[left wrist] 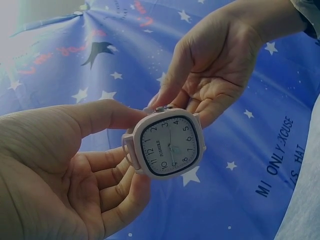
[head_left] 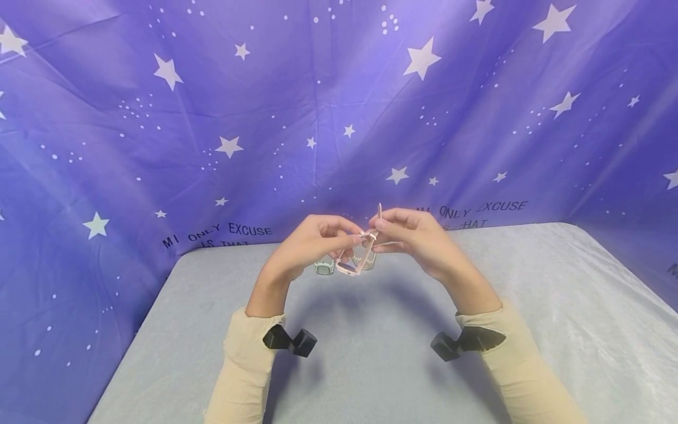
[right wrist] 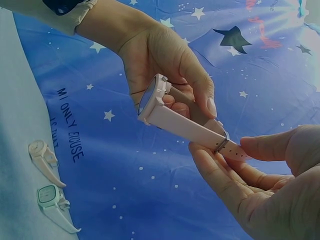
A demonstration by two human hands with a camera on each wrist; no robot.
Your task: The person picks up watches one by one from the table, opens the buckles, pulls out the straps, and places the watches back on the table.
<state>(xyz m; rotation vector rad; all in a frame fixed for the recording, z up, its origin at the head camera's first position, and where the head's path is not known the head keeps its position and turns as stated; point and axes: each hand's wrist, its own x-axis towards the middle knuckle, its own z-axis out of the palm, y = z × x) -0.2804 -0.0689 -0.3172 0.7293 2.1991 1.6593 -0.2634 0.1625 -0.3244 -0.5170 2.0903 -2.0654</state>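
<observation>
Both hands hold a pale pink wristwatch [left wrist: 170,142] up above the table, its square white dial showing in the left wrist view. The left hand [head_left: 309,244] pinches the strap near the metal buckle [right wrist: 223,142] between thumb and fingers. Opposite it, the right hand [head_left: 415,235] pinches the free strap end [right wrist: 234,150] with its row of holes. This strap passes through the buckle, so the band forms a loop with the watch case [right wrist: 152,99] hanging at its far end.
On the table [head_left: 360,365] behind the hands lie a green square watch [right wrist: 47,195] and a cream watch [right wrist: 37,148], side by side with their straps bent. A purple star-printed cloth [head_left: 318,106] rises at the table's back edge.
</observation>
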